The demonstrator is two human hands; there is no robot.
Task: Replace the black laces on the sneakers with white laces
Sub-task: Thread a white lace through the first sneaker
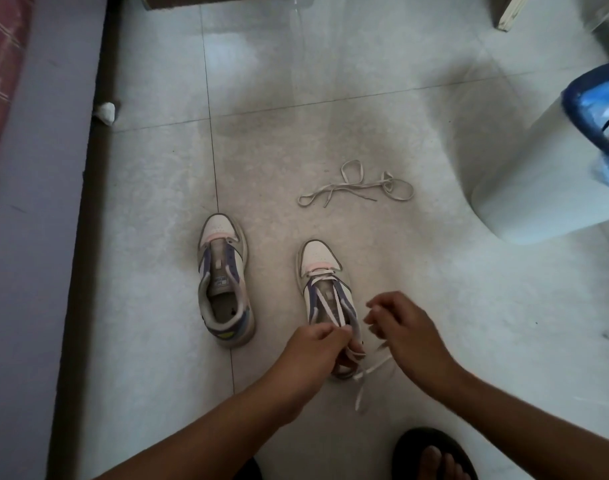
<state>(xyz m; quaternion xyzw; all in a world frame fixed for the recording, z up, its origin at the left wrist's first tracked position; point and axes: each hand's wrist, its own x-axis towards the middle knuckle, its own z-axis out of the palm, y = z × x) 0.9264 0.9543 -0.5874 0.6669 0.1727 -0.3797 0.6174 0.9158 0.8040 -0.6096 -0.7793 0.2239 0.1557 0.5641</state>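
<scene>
Two white sneakers with purple trim stand on the tiled floor, toes pointing away. The left sneaker has no lace and its tongue shows bare. The right sneaker carries a white lace crossed through its lower eyelets. My left hand pinches one end of that lace at the shoe's collar. My right hand hovers just right of the shoe with curled fingers; whether it holds the other lace end, which trails on the floor beneath it, is hidden. A second loose white lace lies tangled farther away.
A white bin with a blue rim and bag stands at the right. A dark bed edge and purple bedding run along the left. My sandalled foot is at the bottom right. A crumpled white scrap lies by the bed.
</scene>
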